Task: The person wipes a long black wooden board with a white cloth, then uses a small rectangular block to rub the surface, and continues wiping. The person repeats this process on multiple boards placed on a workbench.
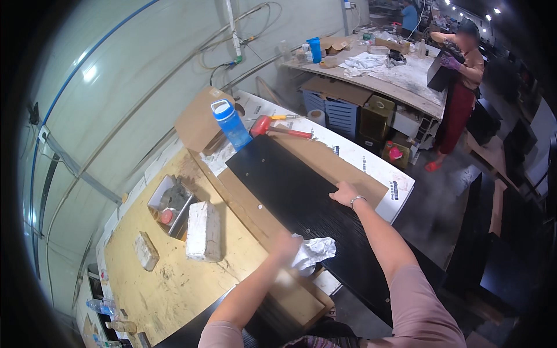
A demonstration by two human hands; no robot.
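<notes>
A long black board (290,185) with a wood-grain surface and several small round metal fittings lies slantwise across the bench. My left hand (284,249), smeared by motion, holds a crumpled white cloth (316,253) against the board's left edge. At the opposite long edge, my right hand (346,193) is closed over the board, its fingertips partly hidden. Under the board is a brown cardboard sheet (362,181). Beyond its far end stand a blue water bottle (231,124) and a red-headed mallet (261,124).
To the left, a yellowish tabletop (180,284) carries a white block (203,232), a smaller block (146,251) and an open box (171,203) of odds and ends. At the far right a person (461,75) handles a black panel (442,69) beside another cluttered workbench (371,81).
</notes>
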